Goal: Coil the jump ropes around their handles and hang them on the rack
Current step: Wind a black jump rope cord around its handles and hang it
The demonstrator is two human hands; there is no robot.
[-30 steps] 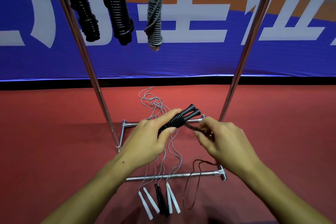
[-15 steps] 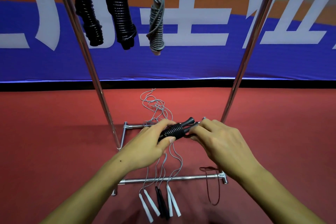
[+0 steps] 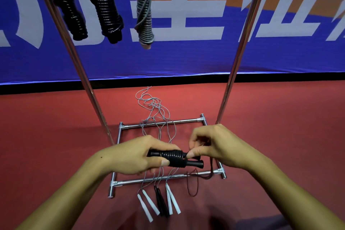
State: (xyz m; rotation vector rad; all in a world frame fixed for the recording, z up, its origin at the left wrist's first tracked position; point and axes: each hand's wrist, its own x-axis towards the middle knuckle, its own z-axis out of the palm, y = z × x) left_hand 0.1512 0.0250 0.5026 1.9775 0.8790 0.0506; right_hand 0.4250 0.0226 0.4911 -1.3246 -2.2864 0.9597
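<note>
Both hands meet: left hand [image 3: 138, 157] grips coiled black handles [image 3: 175, 158]; right hand [image 3: 214, 145] pinches cord.

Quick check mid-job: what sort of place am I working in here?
Probably a sports hall or gym: a red sports-type floor, a large blue banner with big white lettering along the wall, and a metal rack hung with coiled jump ropes.

Sports hall: red court floor [image 3: 56, 136], banner [image 3: 186, 58]

Left hand [image 3: 138, 155] curled in a grip, right hand [image 3: 214, 145] pinching beside it, forearms converging.
</note>
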